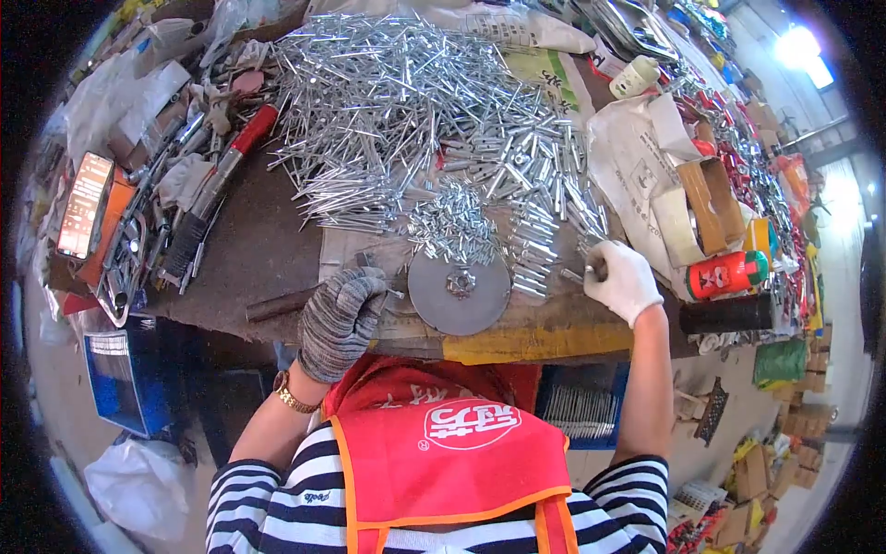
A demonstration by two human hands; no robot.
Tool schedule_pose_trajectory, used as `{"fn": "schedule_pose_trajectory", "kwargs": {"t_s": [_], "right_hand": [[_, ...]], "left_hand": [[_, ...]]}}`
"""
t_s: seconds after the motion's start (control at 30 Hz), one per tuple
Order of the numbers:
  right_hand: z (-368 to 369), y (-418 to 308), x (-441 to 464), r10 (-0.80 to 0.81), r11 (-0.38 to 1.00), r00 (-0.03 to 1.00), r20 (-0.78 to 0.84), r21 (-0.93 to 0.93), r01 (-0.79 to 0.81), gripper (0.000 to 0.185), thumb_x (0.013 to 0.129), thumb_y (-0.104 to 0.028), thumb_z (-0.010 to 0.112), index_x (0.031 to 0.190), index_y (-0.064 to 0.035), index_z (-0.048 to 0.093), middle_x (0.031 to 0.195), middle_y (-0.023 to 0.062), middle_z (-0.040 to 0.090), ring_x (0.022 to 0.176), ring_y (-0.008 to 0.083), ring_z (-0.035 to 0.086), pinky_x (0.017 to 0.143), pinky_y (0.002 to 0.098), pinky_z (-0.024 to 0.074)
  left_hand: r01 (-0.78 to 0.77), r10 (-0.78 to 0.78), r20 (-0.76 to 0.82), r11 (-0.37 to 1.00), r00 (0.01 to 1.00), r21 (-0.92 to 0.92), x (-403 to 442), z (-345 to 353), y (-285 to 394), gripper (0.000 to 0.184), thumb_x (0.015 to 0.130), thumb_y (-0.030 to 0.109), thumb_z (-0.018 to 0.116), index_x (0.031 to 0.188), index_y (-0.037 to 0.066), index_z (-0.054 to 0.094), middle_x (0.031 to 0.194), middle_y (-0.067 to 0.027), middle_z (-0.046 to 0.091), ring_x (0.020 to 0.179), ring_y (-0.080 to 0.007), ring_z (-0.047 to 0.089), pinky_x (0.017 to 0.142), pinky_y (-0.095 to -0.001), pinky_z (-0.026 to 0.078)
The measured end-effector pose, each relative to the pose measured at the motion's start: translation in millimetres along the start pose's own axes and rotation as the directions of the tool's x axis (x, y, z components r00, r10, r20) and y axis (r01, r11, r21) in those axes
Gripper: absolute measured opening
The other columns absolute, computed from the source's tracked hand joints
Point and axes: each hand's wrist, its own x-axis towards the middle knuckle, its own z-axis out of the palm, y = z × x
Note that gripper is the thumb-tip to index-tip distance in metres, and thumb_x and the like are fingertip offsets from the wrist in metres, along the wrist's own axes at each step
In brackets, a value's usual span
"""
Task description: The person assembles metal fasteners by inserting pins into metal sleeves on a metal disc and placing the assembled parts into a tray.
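Note:
My left hand [343, 319], in a grey knitted glove, is closed on a small metal piece [395, 294] just left of a round grey disc [459, 309]. My right hand [620, 280], in a white glove, is closed in a pinch with a short metal part [572, 275] at its fingertips. Small screws [452, 224] are heaped against the disc's back edge. A row of metal sleeves [532, 249] lies between the disc and my right hand. Behind them spreads a big pile of long thin metal rods [369, 102].
At the left are a lit phone [85, 205] and a red-and-black tool [221, 189]. A red bottle [726, 275], a cardboard box [711, 205] and a pale bottle [634, 77] stand or lie at the right. Blue crates [125, 379] sit below the table edge.

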Motion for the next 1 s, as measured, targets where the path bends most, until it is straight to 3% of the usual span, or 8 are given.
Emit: {"fn": "schedule_pose_trajectory", "kwargs": {"t_s": [0.1, 0.13, 0.2, 0.33, 0.47, 0.53, 0.57, 1.0], "right_hand": [[4, -13, -26, 0.116, 0.948, 0.957, -0.266, 0.318, -0.027, 0.019, 0.073, -0.005, 0.075, 0.089, -0.0053, 0.064, 0.085, 0.0115, 0.067, 0.079, 0.0275, 0.069, 0.073, 0.0351, 0.0557], [11, -18, -34, -0.019, 0.956, 0.894, -0.447, 0.254, 0.147, 0.02, 0.072, -0.002, 0.076, 0.088, -0.0059, 0.064, 0.084, 0.0102, 0.067, 0.076, 0.0246, 0.068, 0.072, 0.0336, 0.0558], [36, -45, -46, 0.016, 0.876, 0.846, -0.532, 0.416, 0.245, 0.021, 0.071, -0.001, 0.077, 0.087, -0.0064, 0.065, 0.087, 0.0095, 0.069, 0.078, 0.0249, 0.069, 0.073, 0.0342, 0.0561], [74, -115, -55, -0.043, 0.741, 0.826, -0.562, 0.536, 0.404, 0.021, 0.074, 0.0, 0.077, 0.092, -0.0071, 0.069, 0.093, 0.0099, 0.071, 0.082, 0.0255, 0.07, 0.074, 0.0334, 0.0565], [94, -130, -54, 0.022, 0.727, 0.897, -0.442, 0.622, 0.29, 0.029, 0.076, -0.001, 0.077, 0.102, -0.0137, 0.073, 0.096, 0.0094, 0.069, 0.085, 0.027, 0.07, 0.074, 0.0348, 0.0565], [98, -123, -49, -0.128, 0.849, 0.851, -0.509, 0.388, 0.36, 0.029, 0.076, -0.005, 0.078, 0.102, -0.0153, 0.073, 0.095, 0.0077, 0.068, 0.085, 0.0288, 0.068, 0.075, 0.0385, 0.0557], [100, -121, -49, -0.132, 0.846, 0.858, -0.497, 0.395, 0.359, 0.029, 0.075, -0.008, 0.078, 0.102, -0.0161, 0.073, 0.094, 0.0067, 0.067, 0.086, 0.0298, 0.067, 0.076, 0.041, 0.0548], [96, -130, -44, -0.071, 0.876, 0.881, -0.467, 0.394, 0.279, 0.024, 0.074, -0.013, 0.083, 0.097, -0.0141, 0.076, 0.091, 0.0084, 0.067, 0.083, 0.0292, 0.067, 0.073, 0.0393, 0.0541]], "left_hand": [[-0.029, 0.028, 0.005, 0.999, 1.0, 0.036, 2, -2, 3, 0.031, 0.083, 0.001, 0.074, 0.111, 0.011, 0.065, 0.109, -0.0098, 0.071, 0.098, -0.0303, 0.068, 0.086, -0.0407, 0.055], [-0.055, 0.051, 0.048, 0.995, 0.998, 0.085, 4, -5, 6, 0.032, 0.081, 0.002, 0.074, 0.11, 0.012, 0.067, 0.108, -0.0093, 0.07, 0.095, -0.0305, 0.068, 0.083, -0.0409, 0.055], [-0.083, 0.07, 0.098, 0.987, 0.993, 0.136, 7, -6, 10, 0.033, 0.079, 0.003, 0.074, 0.109, 0.013, 0.068, 0.106, -0.0088, 0.07, 0.093, -0.0306, 0.068, 0.081, -0.0412, 0.056], [-0.079, 0.054, 0.18, 0.988, 0.982, 0.131, 20, 2, 28, 0.031, 0.078, 0.006, 0.071, 0.108, 0.013, 0.071, 0.104, -0.0096, 0.069, 0.093, -0.0307, 0.067, 0.079, -0.0427, 0.055], [-0.051, -0.018, 0.383, 0.984, 0.923, 0.168, 32, 4, 39, 0.026, 0.085, 0.008, 0.059, 0.11, 0.006, 0.07, 0.105, -0.0134, 0.068, 0.095, -0.0321, 0.066, 0.083, -0.0409, 0.055], [-0.057, -0.032, 0.424, 0.979, 0.905, 0.195, 33, 8, 39, 0.027, 0.085, 0.009, 0.059, 0.11, 0.005, 0.069, 0.105, -0.0138, 0.068, 0.094, -0.0321, 0.066, 0.082, -0.0413, 0.055], [-0.042, -0.044, 0.415, 0.98, 0.909, 0.195, 36, 10, 40, 0.021, 0.083, 0.01, 0.07, 0.104, 0.009, 0.073, 0.101, -0.0122, 0.069, 0.091, -0.0324, 0.066, 0.079, -0.0423, 0.055], [-0.032, -0.077, 0.475, 0.976, 0.877, 0.218, 33, 23, 38, 0.018, 0.087, 0.012, 0.068, 0.104, 0.008, 0.071, 0.1, -0.0127, 0.068, 0.091, -0.0325, 0.067, 0.08, -0.0426, 0.055]]}}
